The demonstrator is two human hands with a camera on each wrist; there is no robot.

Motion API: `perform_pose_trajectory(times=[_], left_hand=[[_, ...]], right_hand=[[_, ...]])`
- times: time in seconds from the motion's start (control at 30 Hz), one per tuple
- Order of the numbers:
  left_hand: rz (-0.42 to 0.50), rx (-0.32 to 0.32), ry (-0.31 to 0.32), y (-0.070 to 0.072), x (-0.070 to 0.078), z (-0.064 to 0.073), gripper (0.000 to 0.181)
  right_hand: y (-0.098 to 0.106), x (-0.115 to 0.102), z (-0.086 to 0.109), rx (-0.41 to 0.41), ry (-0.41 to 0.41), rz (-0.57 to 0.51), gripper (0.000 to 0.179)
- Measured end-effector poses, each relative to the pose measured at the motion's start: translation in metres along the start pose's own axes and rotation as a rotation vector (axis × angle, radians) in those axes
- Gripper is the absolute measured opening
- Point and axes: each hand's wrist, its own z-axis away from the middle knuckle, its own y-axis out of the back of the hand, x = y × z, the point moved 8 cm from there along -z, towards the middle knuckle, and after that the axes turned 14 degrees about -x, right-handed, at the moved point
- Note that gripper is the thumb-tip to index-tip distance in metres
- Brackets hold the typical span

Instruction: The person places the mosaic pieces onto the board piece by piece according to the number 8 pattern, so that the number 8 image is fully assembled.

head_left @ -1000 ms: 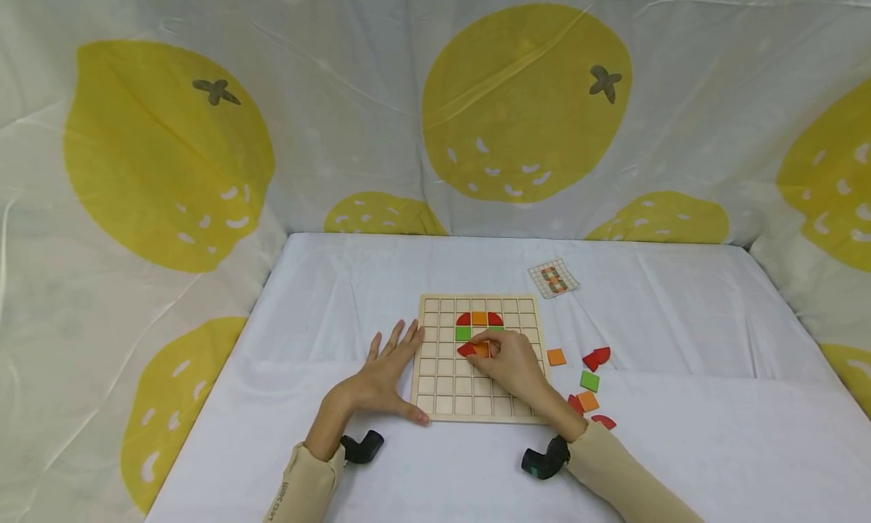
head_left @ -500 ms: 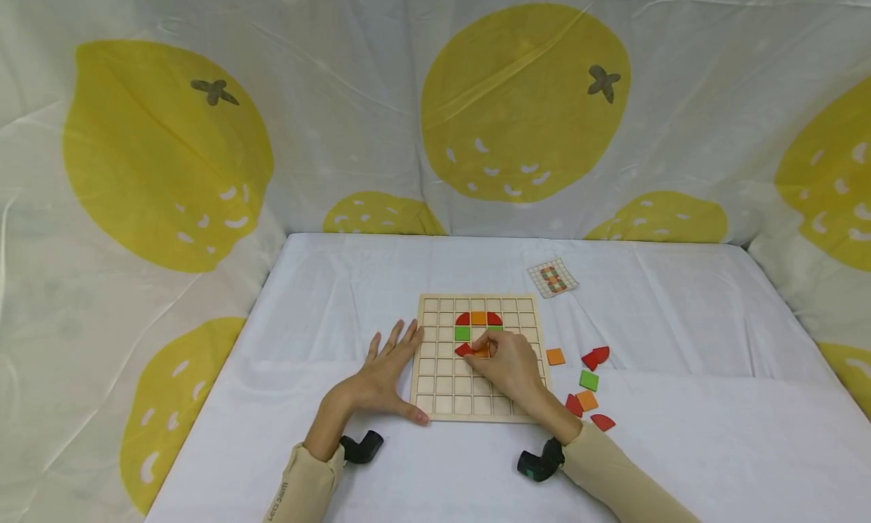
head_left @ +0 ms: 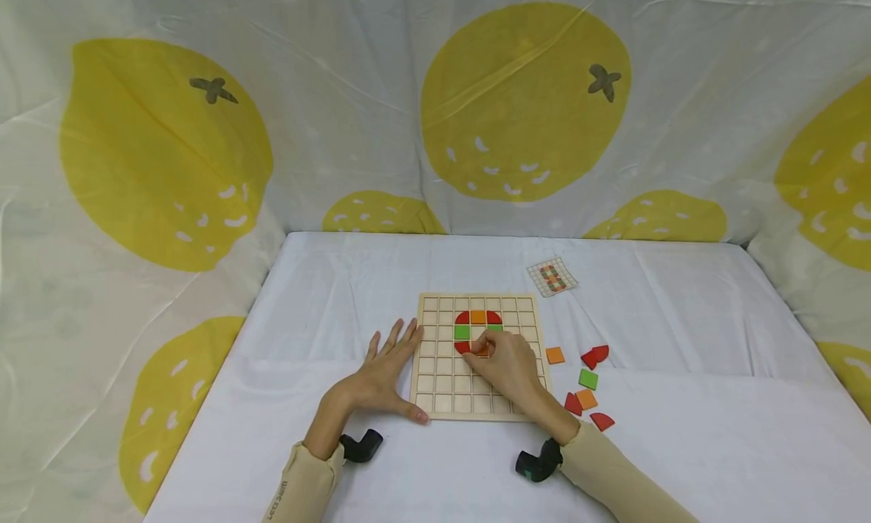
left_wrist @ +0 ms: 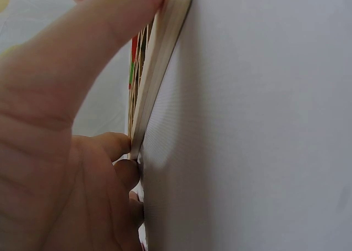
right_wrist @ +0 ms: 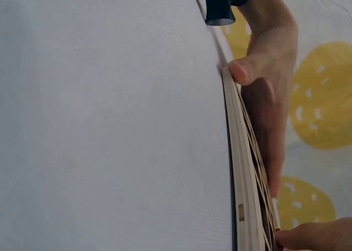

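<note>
My left hand (head_left: 381, 379), fingers spread, touches the board (head_left: 444, 387); my right hand (head_left: 509, 364) pinches a red piece (head_left: 461, 347) there.

On the counter (head_left: 340, 281) lies the board (head_left: 429, 366), with the hanging cloth (head_left: 367, 92) behind. The left grip (head_left: 379, 378) is on the board's left side, its thumb (head_left: 413, 413) at the near edge. Set tiles (head_left: 478, 317) sit in squares around the middle and further back. The right grip (head_left: 506, 363) is over the board, its fingertips at the front left tile (head_left: 462, 348). Behind and right lies the card (head_left: 553, 276). Right of the board are loose tiles (head_left: 588, 379), one just beside it.
</note>
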Motion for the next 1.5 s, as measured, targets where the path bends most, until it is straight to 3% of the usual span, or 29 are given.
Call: perform_pose_trajectory(times=[0.43, 0.73, 0.93, 1.1, 1.27, 1.5], left_hand=[[-0.007, 0.0, -0.002, 0.003, 0.002, -0.001, 0.147], [-0.004, -0.001, -0.005, 0.002, 0.002, -0.003, 0.148], [0.0, -0.005, -0.008, 0.0, 0.002, -0.003, 0.148], [0.008, -0.002, -0.005, 0.0, 0.003, -0.002, 0.148], [0.005, -0.001, -0.003, -0.001, 0.001, 0.0, 0.147], [0.01, 0.005, 0.0, -0.002, 0.001, -0.001, 0.147]], right_hand=[[0.002, 0.003, -0.003, 0.018, 0.018, -0.088, 0.014], [0.008, 0.008, -0.002, -0.012, -0.005, -0.132, 0.013], [0.037, 0.023, 0.007, -0.059, -0.012, -0.142, 0.014], [0.073, 0.046, 0.024, -0.113, -0.052, -0.081, 0.016], [0.105, 0.074, 0.048, -0.114, -0.091, -0.018, 0.016], [0.124, 0.109, 0.073, -0.133, -0.177, 0.012, 0.022]])
